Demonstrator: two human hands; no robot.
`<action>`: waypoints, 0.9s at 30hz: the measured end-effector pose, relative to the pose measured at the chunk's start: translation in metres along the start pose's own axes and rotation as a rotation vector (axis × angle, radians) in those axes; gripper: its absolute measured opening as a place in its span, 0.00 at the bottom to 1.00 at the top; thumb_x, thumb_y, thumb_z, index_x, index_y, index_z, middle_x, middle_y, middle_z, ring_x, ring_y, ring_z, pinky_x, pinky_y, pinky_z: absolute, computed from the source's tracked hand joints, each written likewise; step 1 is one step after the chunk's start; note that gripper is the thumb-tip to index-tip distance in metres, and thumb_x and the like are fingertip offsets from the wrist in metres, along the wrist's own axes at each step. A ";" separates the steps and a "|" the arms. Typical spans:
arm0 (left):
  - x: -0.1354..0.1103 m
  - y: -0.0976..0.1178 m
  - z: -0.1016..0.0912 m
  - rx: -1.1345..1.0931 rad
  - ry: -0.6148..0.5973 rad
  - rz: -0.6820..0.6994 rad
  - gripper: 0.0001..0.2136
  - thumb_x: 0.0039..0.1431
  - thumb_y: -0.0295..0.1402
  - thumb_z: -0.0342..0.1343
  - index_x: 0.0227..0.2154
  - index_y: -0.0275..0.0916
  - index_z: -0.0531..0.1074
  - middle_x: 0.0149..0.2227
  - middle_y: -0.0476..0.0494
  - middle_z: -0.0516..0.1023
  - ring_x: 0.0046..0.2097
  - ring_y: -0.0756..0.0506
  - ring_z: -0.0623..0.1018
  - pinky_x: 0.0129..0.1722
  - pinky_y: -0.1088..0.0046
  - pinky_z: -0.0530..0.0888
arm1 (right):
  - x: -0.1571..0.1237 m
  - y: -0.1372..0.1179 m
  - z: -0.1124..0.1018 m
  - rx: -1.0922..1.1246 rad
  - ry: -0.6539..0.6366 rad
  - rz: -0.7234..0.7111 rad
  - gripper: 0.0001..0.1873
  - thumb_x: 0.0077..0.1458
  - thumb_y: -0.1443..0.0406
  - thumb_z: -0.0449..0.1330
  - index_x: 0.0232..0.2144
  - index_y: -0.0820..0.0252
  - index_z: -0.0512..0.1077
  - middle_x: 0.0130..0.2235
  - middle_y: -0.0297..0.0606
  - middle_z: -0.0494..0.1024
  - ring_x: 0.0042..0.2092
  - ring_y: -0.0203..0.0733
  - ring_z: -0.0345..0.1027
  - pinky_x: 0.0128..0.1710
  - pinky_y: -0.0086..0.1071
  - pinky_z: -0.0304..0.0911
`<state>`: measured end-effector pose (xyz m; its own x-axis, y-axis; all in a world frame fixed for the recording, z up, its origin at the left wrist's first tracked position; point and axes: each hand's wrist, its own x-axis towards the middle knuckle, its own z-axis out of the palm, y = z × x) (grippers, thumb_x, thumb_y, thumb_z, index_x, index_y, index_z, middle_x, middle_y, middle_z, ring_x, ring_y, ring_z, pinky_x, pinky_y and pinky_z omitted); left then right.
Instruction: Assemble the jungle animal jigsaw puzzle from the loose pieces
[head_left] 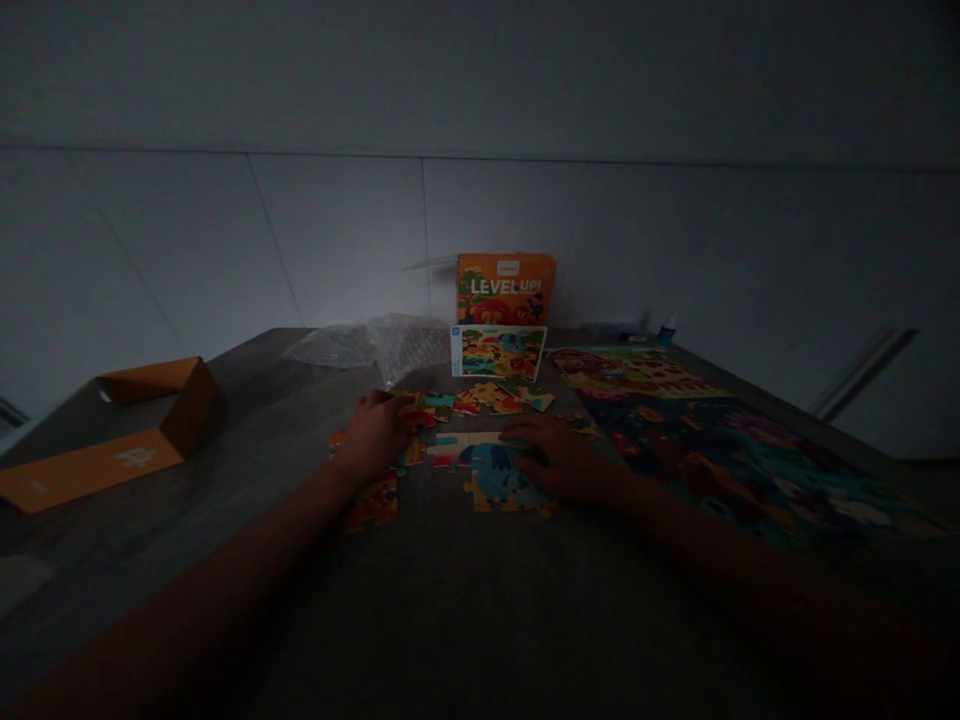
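Observation:
My left hand rests over loose jigsaw puzzle pieces left of the middle, its fingers bent and apart, with red and orange pieces at the fingertips. My right hand lies at the right edge of a joined puzzle section showing a blue elephant. Its fingers reach over the section's upper right, thumb held apart; no piece shows in its grip. More loose puzzle pieces lie just beyond both hands. Dim light blurs the fingertips.
A picture card leans before an orange puzzle box at the back. Clear plastic packaging lies beside them. An orange box sleeve stands left. Large assembled puzzles cover the right side, with a small bottle behind.

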<state>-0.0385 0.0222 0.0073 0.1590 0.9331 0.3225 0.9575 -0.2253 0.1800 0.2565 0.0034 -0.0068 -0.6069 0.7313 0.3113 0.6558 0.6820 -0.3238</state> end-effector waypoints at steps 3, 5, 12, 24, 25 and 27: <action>-0.002 0.004 -0.003 -0.048 0.024 0.215 0.15 0.62 0.31 0.51 0.49 0.38 0.75 0.51 0.37 0.74 0.54 0.38 0.72 0.57 0.59 0.67 | -0.001 -0.004 -0.004 -0.001 -0.029 -0.031 0.19 0.58 0.65 0.58 0.52 0.62 0.73 0.53 0.48 0.74 0.55 0.51 0.66 0.57 0.49 0.60; -0.005 0.010 -0.007 -0.100 -0.011 0.422 0.13 0.63 0.32 0.52 0.47 0.39 0.76 0.50 0.38 0.75 0.54 0.39 0.72 0.57 0.59 0.67 | -0.002 -0.003 -0.008 -0.009 -0.046 -0.046 0.19 0.58 0.64 0.58 0.52 0.61 0.73 0.54 0.48 0.75 0.55 0.51 0.67 0.56 0.49 0.60; -0.015 0.024 -0.014 -0.275 -0.266 0.752 0.12 0.67 0.32 0.49 0.48 0.44 0.75 0.54 0.43 0.73 0.57 0.42 0.70 0.58 0.60 0.66 | -0.001 0.021 -0.042 -0.232 0.068 0.334 0.15 0.58 0.65 0.55 0.41 0.61 0.79 0.40 0.44 0.82 0.41 0.47 0.75 0.44 0.37 0.66; -0.020 0.024 -0.014 -0.240 -0.305 0.631 0.17 0.65 0.35 0.53 0.55 0.43 0.70 0.58 0.39 0.69 0.60 0.39 0.69 0.59 0.58 0.66 | -0.006 0.045 -0.041 -0.283 -0.027 0.479 0.13 0.58 0.62 0.59 0.38 0.62 0.80 0.40 0.47 0.82 0.41 0.50 0.75 0.39 0.36 0.66; -0.020 0.025 -0.014 -0.236 -0.306 0.616 0.18 0.65 0.35 0.53 0.56 0.43 0.69 0.58 0.39 0.70 0.60 0.39 0.68 0.60 0.57 0.66 | -0.006 0.046 -0.039 -0.269 -0.028 0.470 0.13 0.58 0.62 0.59 0.38 0.62 0.80 0.41 0.47 0.82 0.42 0.50 0.76 0.40 0.36 0.67; -0.020 0.025 -0.014 -0.236 -0.307 0.602 0.18 0.65 0.35 0.53 0.57 0.42 0.69 0.58 0.39 0.70 0.60 0.39 0.68 0.60 0.56 0.65 | -0.006 0.045 -0.037 -0.239 -0.021 0.456 0.12 0.58 0.63 0.59 0.39 0.62 0.79 0.42 0.46 0.82 0.42 0.49 0.76 0.41 0.36 0.67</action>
<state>-0.0210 -0.0062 0.0183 0.7372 0.6567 0.1592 0.6101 -0.7482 0.2608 0.3062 0.0298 0.0097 -0.2426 0.9555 0.1675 0.9386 0.2749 -0.2084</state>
